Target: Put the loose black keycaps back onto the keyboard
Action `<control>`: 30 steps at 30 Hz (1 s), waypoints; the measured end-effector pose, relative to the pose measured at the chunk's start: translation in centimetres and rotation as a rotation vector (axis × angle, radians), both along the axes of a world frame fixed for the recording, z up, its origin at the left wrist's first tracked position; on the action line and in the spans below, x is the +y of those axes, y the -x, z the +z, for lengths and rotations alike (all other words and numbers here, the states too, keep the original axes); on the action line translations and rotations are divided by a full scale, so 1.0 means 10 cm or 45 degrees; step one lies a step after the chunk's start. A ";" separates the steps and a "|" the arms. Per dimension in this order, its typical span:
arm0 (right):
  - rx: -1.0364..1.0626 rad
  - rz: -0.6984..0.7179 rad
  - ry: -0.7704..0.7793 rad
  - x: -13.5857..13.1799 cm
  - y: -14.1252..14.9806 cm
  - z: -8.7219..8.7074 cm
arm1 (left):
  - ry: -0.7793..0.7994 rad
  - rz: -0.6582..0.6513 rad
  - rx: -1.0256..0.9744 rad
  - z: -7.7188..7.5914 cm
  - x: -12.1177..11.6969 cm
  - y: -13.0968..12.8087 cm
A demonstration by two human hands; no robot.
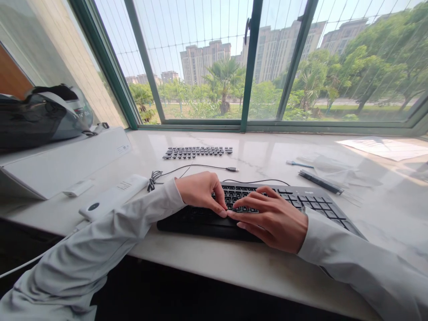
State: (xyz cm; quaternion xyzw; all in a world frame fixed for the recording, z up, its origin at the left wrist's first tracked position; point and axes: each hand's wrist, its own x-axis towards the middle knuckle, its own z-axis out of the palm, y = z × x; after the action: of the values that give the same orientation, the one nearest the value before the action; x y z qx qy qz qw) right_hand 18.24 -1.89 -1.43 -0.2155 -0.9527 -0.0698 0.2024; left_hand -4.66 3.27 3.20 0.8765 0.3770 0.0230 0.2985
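"Black keyboard (197, 225), 1 unit: on the pale counter (214, 263), near its front edge. Middle rows bare of caps, right-hand block capped. Loose keycaps (197, 152), 1 batch, laid out in rows beyond the board."

"Step in hand?"

"Keycap work at the lower rows, I judge; fitting or pulling, I can't tell from my feed. Next move, to my mind, calls for a square fingertip grip and a steady board."

"Hands?"

"2 listed. Left hand (202, 191): wrist arched, thumb and forefinger curled toward each other over the board; whether they meet, or pinch a small cap, I cannot tell. Right hand (270, 218): palm down, fingers partly spread over the bare rows, forefinger tip touching or just beside the left thumb; no hold visible to me, underside hidden."

"Forearms?"

"2, pale-sleeved, slanting inward from either side."
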 end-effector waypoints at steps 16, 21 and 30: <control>0.161 -0.023 -0.109 -0.05 0.02 0.06 | -0.344 0.220 -0.199 0.26 0.11 0.34; 0.256 -0.046 -0.123 -0.04 -0.03 0.07 | -0.369 0.505 0.157 0.43 0.45 0.95; 0.193 -0.038 -0.051 -0.02 -0.03 0.02 | -0.078 0.466 0.293 -0.04 0.85 1.07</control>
State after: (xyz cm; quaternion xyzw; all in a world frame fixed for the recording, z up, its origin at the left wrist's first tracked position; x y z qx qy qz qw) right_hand 18.49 -2.11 -1.19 -0.2301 -0.9298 -0.0753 0.2771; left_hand -15.33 11.82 2.77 0.7989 0.5605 -0.0119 0.2176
